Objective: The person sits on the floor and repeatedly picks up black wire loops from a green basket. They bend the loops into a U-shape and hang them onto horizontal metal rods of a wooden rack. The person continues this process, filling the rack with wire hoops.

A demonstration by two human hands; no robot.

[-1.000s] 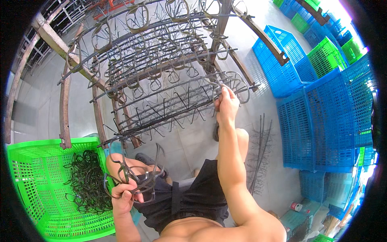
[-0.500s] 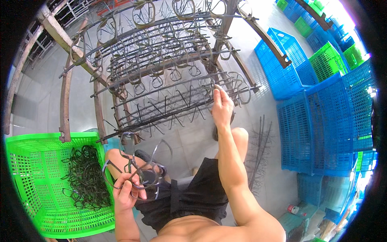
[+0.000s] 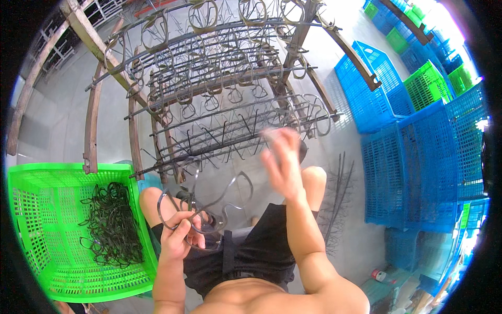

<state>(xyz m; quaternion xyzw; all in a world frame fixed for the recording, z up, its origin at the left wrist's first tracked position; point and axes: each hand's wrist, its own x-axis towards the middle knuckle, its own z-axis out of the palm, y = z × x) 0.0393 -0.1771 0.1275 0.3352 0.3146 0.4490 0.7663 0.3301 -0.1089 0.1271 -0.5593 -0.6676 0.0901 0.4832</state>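
Observation:
My left hand (image 3: pixel 180 235) is closed around several dark, glossy, loop-shaped frames (image 3: pixel 240 180), which fan out above my fingers and thumb over my lap. My right hand (image 3: pixel 282 162) is in the air in front of the rack's lower hooked bars (image 3: pixel 225 137), above my right knee. Its fingers are blurred but look apart, and I see nothing in them. Similar loops (image 3: pixel 203 15) hang in rows from the rack's upper bars. One pale loop (image 3: pixel 317 112) hangs at the right end of a lower bar.
A green basket (image 3: pixel 57 170) at my left holds a heap of dark loops (image 3: pixel 112 225). The rack's wooden posts (image 3: pixel 91 125) rise ahead. Blue crates (image 3: pixel 384 172) are stacked at my right. Spiky rods (image 3: pixel 337 193) lie on the floor by my right knee.
My right hand has come away from the lower bar, back toward me, and its fingers have spread. My left hand has moved slightly right and up with the loops. The whole view has shifted a little.

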